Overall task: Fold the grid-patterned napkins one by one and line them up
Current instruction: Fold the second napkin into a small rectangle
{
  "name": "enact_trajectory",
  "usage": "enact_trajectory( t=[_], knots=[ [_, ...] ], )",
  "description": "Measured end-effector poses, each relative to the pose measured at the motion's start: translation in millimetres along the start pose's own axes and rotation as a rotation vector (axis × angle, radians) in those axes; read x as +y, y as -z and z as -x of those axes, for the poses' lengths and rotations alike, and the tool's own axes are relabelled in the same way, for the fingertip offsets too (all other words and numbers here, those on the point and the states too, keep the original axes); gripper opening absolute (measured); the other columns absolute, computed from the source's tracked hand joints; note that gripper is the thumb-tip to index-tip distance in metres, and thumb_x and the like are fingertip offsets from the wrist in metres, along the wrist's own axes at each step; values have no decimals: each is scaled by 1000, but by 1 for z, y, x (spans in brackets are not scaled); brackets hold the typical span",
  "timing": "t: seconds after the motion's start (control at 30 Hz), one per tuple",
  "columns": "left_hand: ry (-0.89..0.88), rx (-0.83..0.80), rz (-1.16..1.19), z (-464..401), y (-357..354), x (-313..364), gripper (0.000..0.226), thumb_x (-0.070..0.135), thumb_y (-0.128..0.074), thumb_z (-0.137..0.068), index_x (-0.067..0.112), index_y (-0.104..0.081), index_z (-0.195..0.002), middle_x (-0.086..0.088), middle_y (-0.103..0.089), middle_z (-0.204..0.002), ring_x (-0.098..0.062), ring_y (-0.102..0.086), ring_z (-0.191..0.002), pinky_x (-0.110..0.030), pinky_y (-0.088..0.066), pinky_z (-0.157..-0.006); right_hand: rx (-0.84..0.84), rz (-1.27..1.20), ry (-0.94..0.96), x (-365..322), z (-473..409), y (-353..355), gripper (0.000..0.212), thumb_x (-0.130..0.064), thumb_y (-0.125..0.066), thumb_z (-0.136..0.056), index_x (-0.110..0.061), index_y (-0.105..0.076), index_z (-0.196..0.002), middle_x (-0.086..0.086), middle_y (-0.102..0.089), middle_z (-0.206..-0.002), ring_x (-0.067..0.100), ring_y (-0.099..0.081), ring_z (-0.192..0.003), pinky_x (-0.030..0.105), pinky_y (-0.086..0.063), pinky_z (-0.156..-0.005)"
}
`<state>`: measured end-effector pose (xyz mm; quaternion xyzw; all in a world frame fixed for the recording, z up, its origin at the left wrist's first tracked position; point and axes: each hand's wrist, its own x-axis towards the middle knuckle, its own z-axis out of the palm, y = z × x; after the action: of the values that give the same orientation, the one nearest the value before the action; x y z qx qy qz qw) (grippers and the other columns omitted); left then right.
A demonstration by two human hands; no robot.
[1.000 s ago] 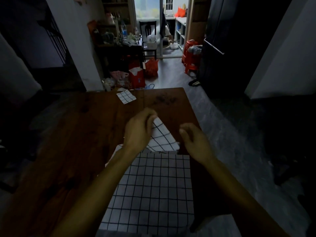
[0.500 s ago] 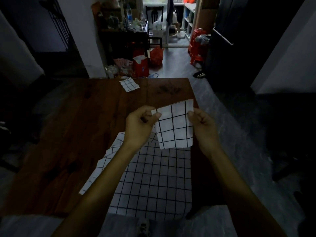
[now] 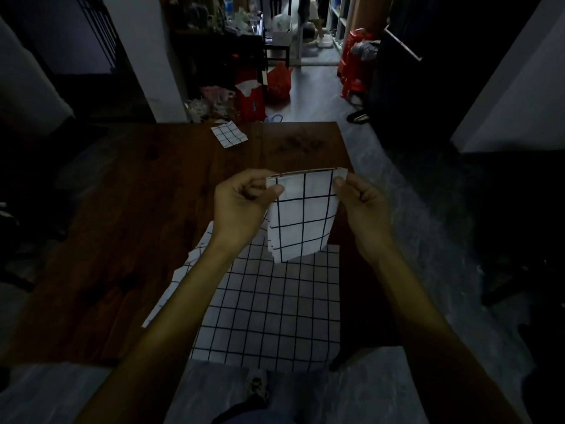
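Note:
A folded white napkin with a black grid (image 3: 301,215) hangs in the air above the table, held by its top corners. My left hand (image 3: 241,203) pinches the top left corner and my right hand (image 3: 362,203) pinches the top right corner. Below it a pile of unfolded grid napkins (image 3: 269,304) lies flat on the near right part of the wooden table (image 3: 128,215), with another napkin's edge sticking out to the left under my left forearm. One small folded grid napkin (image 3: 228,134) lies at the table's far edge.
The table's right edge runs just beside my right hand, with grey floor (image 3: 422,240) beyond. Past the far edge stand a red box (image 3: 250,101), a red bag (image 3: 278,84), a dark chair and clutter. A white pillar (image 3: 146,56) rises at the far left.
The folded napkin went from the table up into both hands. Since half a second ago it has been turned so its top edge is level and it hangs straight.

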<state>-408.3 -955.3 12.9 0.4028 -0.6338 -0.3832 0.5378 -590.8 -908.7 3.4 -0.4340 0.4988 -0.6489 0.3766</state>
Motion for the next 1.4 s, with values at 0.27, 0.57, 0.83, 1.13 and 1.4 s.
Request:
enact_trajectory(
  t=[0.27, 0.57, 0.83, 1.13, 1.4],
  knots=[
    [44, 2, 41, 5, -2, -6, 19, 6, -70, -81, 0, -68, -100, -24, -67, -90, -37, -65, -86, -50, -55, -80, 38, 35, 19, -1, 0, 2, 19, -8, -52, -95, -3, -67, -106, 1, -71, -99, 11, -67, -90, 22, -54, -78],
    [-24, -26, -34, 12, -8, -7, 19, 5, -70, -80, 9, -69, -99, 0, -70, -83, -15, -68, -79, -27, -56, -77, -49, 704, 533, -2, -1, -8, 32, -31, -62, -87, -27, -58, -118, -24, -53, -114, -17, -39, -111, 19, -32, -104],
    [-83, -70, -133, 18, -6, -4, 13, 14, -66, -86, 12, -69, -98, 2, -70, -90, -12, -66, -86, -24, -53, -76, -205, 626, 497, -17, -9, -21, 15, -14, -54, -93, -10, -68, -93, -6, -65, -89, 2, -57, -81, 10, -43, -76],
    [-66, -50, -191, 32, -12, -16, 14, 13, -66, -87, 11, -72, -98, 6, -71, -91, -1, -65, -88, -13, -49, -76, -91, 538, 421, -15, -2, -27, 11, -11, -57, -92, -9, -68, -93, -10, -63, -89, -3, -57, -83, 7, -43, -74],
    [-13, -46, -190, 36, 2, -36, 16, 9, -60, -90, 22, -68, -95, 17, -67, -87, 7, -64, -84, -13, -50, -74, 103, 361, 232, -18, -6, -13, 15, -13, -64, -88, -28, -67, -91, -15, -67, -90, -8, -60, -84, 9, -46, -80]
  ],
)
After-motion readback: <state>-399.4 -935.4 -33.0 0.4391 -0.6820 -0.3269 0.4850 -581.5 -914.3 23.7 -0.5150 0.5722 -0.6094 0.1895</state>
